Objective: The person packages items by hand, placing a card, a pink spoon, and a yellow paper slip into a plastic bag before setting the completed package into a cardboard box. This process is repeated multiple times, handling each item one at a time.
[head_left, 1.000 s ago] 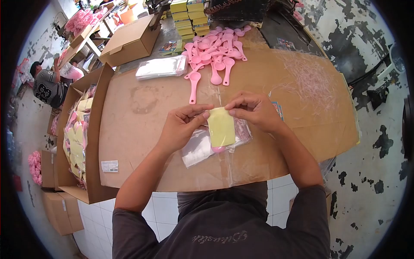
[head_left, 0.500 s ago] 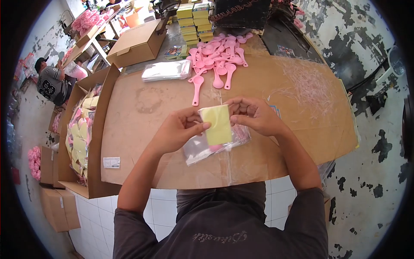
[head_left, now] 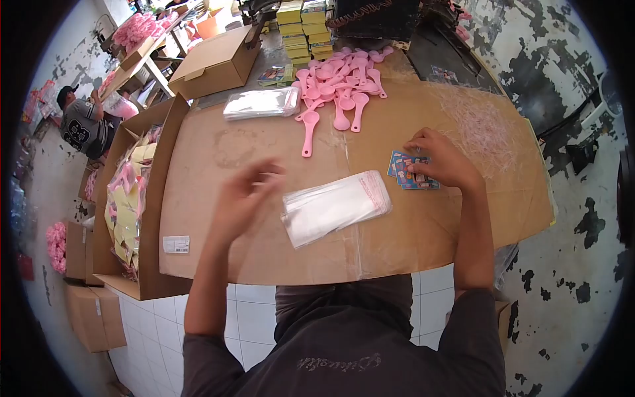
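Note:
My left hand (head_left: 248, 198) is smeared by motion over the left part of the cardboard-covered table, and its fingers cannot be made out clearly. My right hand (head_left: 446, 161) rests over a few blue printed cards (head_left: 421, 177), fingers curled and thumb pressed on the top card. Between the two hands lies a stack of clear plastic bags (head_left: 337, 206) with a pinkish strip at the right end. Beyond them is a heap of pink measuring spoons (head_left: 334, 83), with one spoon (head_left: 309, 134) lying nearest to me.
An open carton (head_left: 149, 258) of bagged pink and yellow items stands on the left. More clear bags (head_left: 261, 104) lie by the spoons. Yellow card stacks (head_left: 294, 33) and a closed box (head_left: 215, 61) are behind. Thin shreds (head_left: 483, 126) lie right. A co-worker (head_left: 83, 122) is far left.
The bagged yellow card has left my hands, and a pink-and-yellow packet now lies atop the carton's contents. My left hand moved left; my right hand moved right onto the printed cards.

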{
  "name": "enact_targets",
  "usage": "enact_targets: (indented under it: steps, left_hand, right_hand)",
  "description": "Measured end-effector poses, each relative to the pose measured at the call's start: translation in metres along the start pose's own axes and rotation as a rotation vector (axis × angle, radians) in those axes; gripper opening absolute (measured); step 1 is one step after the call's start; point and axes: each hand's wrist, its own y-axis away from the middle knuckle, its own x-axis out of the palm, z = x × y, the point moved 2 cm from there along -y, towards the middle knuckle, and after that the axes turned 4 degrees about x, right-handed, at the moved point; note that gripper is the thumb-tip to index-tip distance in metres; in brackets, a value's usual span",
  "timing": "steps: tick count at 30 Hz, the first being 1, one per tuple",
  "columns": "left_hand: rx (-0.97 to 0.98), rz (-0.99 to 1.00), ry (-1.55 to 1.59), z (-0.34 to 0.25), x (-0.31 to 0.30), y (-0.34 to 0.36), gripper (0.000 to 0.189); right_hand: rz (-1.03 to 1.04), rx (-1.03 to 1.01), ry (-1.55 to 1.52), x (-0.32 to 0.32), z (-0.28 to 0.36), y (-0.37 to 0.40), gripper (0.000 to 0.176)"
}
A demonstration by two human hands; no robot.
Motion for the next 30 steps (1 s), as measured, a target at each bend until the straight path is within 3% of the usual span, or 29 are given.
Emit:
enact_targets:
  steps: [2,5,13,19,22,26,30]
  left_hand:
    - [0.092,0.182,-0.282,-0.012,0.04,-0.014,0.041]
    - [0.235,0.286,-0.693,-0.014,0.078,-0.026,0.039]
    - [0.1,0.213,-0.419,0.011,0.079,-0.042,0.018]
    - [0.174,0.165,-0.366,0.016,0.08,-0.04,0.011]
    - [0.132,0.124,-0.292,0.021,0.077,-0.038,0.009]
    - [0.009,0.046,-0.069,0.02,0.075,-0.038,0.012]
    - [-0.032,0.034,0.374,0.026,0.073,-0.042,0.021]
  right_hand:
    - [0.037,0.048,-0.045,0.002,-0.004,-0.004,0.034]
    - [0.029,0.09,-0.08,0.004,-0.01,-0.007,0.028]
    - [-0.101,0.06,-0.388,-0.006,0.003,-0.007,0.017]
    - [0.228,0.046,-0.99,0.024,0.05,-0.004,0.016]
    - [0.224,-0.119,-0.525,0.044,0.064,-0.011,0.017]
    - [0.188,-0.187,-0.481,0.051,0.061,-0.012,0.017]
    - [0.172,-0.168,-0.501,0.046,0.059,-0.011,0.015]
